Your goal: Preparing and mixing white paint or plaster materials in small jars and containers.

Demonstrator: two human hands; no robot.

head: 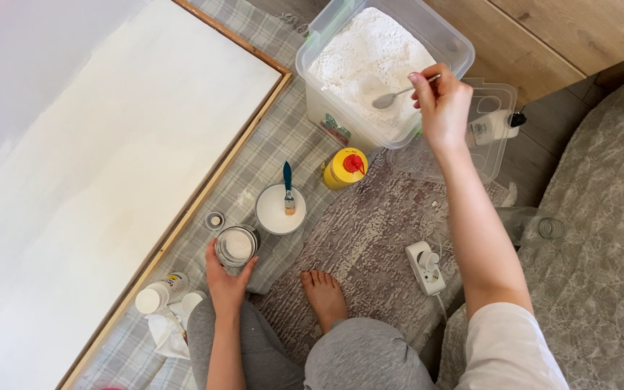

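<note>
Spoon (399, 92) pinched in right hand (442, 108) fingertips, bowl just past them over the white powder in the clear tub (449, 40). Right arm stretched out forward, wrist bent down. Left hand (227, 278) fingers curled around small glass jar (237, 245) on checked cloth (269, 137). White bowl with brush (280, 209) just beyond the jar, yellow bottle (346, 167) farther out.

The spoon (399, 92) is shiny metal. The tub (384, 68) is clear, glossy plastic, filled with matt white powder (366, 58). The jar (236, 245) looks like smooth glass. The checked cloth (276, 144) is woven and soft. The canvas (88, 166) is matt white in a bare wood frame (204, 195); the rug (370, 238) looks rough.
</note>
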